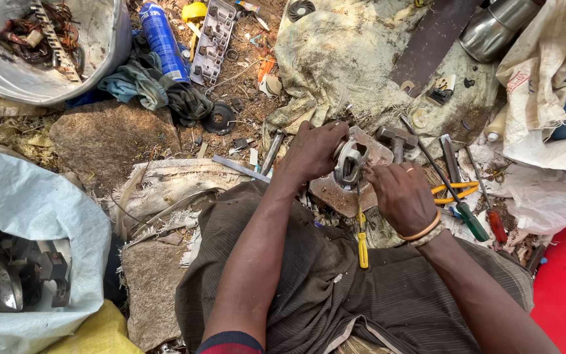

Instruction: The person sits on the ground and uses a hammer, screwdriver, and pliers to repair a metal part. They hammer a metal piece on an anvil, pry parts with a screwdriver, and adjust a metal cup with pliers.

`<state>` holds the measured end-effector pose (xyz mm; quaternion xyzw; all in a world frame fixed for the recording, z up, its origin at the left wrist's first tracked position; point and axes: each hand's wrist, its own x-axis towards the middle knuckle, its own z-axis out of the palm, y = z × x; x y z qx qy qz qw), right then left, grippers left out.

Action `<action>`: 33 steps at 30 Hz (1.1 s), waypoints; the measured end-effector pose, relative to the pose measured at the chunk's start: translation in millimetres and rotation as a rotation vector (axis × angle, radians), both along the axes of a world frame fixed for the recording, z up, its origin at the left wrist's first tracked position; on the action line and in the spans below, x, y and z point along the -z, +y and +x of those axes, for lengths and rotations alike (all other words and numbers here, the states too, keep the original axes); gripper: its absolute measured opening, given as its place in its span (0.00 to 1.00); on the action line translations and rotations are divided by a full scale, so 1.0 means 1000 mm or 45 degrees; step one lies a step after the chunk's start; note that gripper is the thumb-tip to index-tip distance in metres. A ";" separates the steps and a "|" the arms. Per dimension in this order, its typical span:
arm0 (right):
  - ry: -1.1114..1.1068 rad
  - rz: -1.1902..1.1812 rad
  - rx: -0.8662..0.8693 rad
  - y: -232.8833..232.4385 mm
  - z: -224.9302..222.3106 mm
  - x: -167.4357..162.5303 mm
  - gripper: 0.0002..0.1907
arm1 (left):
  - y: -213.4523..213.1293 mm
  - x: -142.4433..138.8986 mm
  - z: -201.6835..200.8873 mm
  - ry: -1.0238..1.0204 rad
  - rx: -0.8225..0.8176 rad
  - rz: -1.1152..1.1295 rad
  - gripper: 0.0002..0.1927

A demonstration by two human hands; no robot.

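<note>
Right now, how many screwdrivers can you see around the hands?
3: a yellow-handled screwdriver upright between the hands, a green-handled screwdriver and a red-handled screwdriver lying right of the right hand. Clutter may hide others.

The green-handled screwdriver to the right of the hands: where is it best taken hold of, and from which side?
Probably by the handle of the green-handled screwdriver, from above on the person's right. It is the thick near end, next to the right hand, and lies free, while the thin shaft runs away under clutter toward the hammer.
</note>
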<state>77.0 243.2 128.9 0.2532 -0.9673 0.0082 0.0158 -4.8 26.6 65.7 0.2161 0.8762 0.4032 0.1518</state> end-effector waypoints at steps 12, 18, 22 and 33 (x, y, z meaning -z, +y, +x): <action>-0.647 -0.592 0.825 0.055 0.008 -0.015 0.18 | -0.040 0.026 -0.028 0.544 -0.333 -0.169 0.23; -0.736 -0.661 0.910 0.021 -0.004 -0.008 0.28 | -0.020 0.009 -0.019 0.286 -0.200 -0.172 0.24; -0.232 -0.380 0.531 0.002 0.012 0.029 0.33 | -0.014 0.008 -0.023 0.214 -0.156 -0.229 0.35; -0.811 -1.086 1.499 0.044 0.003 0.087 0.24 | -0.028 0.069 -0.048 0.117 -0.213 -0.483 0.17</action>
